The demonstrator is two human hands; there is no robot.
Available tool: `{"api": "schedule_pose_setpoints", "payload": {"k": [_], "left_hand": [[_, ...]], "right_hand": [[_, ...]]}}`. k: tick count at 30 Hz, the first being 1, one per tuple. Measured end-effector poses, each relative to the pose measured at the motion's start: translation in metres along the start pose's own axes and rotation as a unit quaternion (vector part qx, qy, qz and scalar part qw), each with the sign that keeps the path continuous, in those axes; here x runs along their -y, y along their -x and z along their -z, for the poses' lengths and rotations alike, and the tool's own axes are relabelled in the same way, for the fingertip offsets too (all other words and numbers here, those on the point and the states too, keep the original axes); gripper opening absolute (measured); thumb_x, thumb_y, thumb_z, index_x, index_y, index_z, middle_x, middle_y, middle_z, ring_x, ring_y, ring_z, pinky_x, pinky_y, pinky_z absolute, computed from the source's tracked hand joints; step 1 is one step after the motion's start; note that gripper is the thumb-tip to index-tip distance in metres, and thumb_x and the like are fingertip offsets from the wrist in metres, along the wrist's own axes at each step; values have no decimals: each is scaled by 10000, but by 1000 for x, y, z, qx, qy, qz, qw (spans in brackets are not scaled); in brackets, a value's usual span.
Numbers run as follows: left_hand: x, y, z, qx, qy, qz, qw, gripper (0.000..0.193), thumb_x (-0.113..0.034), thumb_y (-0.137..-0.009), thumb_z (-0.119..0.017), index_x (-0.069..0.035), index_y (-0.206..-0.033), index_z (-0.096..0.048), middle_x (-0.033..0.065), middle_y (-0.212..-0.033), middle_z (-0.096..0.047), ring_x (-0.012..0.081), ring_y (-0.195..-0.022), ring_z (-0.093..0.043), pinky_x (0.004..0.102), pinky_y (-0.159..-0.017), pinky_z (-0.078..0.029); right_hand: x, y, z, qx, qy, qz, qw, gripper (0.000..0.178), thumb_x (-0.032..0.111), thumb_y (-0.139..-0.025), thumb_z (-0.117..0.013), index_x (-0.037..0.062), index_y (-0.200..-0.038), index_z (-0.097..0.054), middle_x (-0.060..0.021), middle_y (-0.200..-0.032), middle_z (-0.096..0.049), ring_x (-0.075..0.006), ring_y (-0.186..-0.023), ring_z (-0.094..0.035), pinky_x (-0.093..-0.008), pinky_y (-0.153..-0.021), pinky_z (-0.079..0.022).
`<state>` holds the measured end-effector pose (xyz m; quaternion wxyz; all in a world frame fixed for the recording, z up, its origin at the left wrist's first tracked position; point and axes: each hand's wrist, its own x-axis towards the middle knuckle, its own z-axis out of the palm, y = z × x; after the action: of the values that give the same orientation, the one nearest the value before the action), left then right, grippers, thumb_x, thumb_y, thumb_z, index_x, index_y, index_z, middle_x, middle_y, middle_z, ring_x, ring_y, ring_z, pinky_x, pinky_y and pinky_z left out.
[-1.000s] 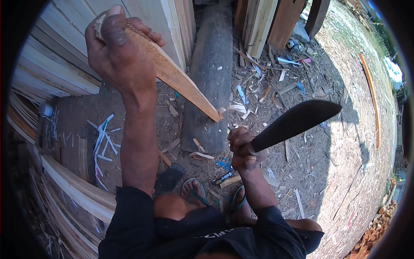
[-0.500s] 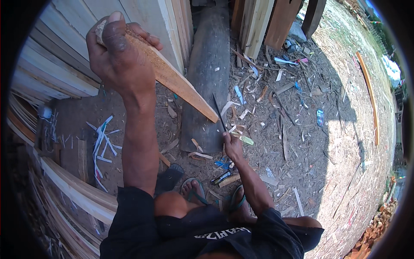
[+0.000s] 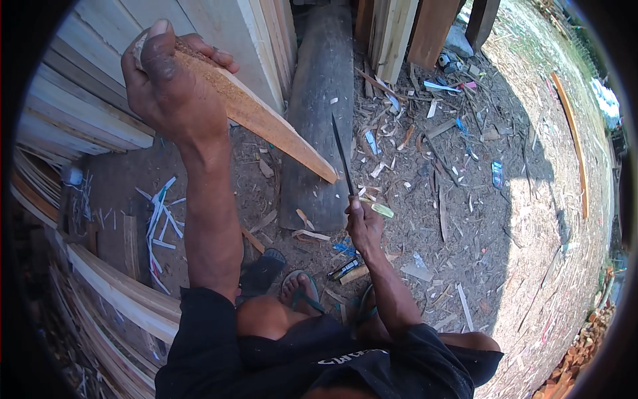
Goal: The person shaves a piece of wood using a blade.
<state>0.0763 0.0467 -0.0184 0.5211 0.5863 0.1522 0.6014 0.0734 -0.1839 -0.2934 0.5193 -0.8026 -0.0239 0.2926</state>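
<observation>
From the left hand (image 3: 174, 100), a gripped board (image 3: 266, 124) slants rightward.

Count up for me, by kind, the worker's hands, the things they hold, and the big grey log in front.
Hands: 2, the left hand and the right hand
Piece of wood: 1
Knife: 1
Log: 1
Total: 5

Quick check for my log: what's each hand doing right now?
Left hand: closed around the upper end of a tapered wooden piece.
Right hand: closed on the handle of a dark-bladed knife.
</observation>
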Motion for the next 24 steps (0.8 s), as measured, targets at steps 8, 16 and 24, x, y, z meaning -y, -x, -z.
{"api": "schedule_pose_setpoints", "payload": {"k": [8, 16, 24], "left_hand": [[1, -10, -8, -12, 16, -19, 1000, 379, -344, -877, -536, 7, -991, -448, 113, -628, -513, 207, -465, -536, 330, -471, -503], [29, -26, -2, 135, 189, 122, 965, 497, -512, -903, -357, -56, -968, -546, 96, -722, -531, 241, -619, -546, 395, -587, -478], [50, -63, 3, 227, 320, 231, 890, 427, -447, -911, -451, -40, -969, -567, 121, -842, -587, 262, -771, -585, 420, -729, -492]], "right_hand": [[-20, -27, -5, -7, 88, 32, 996, 533, 446, -940, -486, -40, -773, -627, -162, -576, -554, -253, -558, -572, -385, -567, -438], [-63, -31, -9, -76, 129, 114, 982, 521, 448, -913, -529, -33, -724, -591, -153, -536, -500, -240, -482, -561, -381, -495, -435], [-18, -12, 3, 68, -278, -190, 939, 394, 414, -927, -523, 31, -838, -552, -18, -488, -410, -155, -364, -412, -310, -377, -374]]}}
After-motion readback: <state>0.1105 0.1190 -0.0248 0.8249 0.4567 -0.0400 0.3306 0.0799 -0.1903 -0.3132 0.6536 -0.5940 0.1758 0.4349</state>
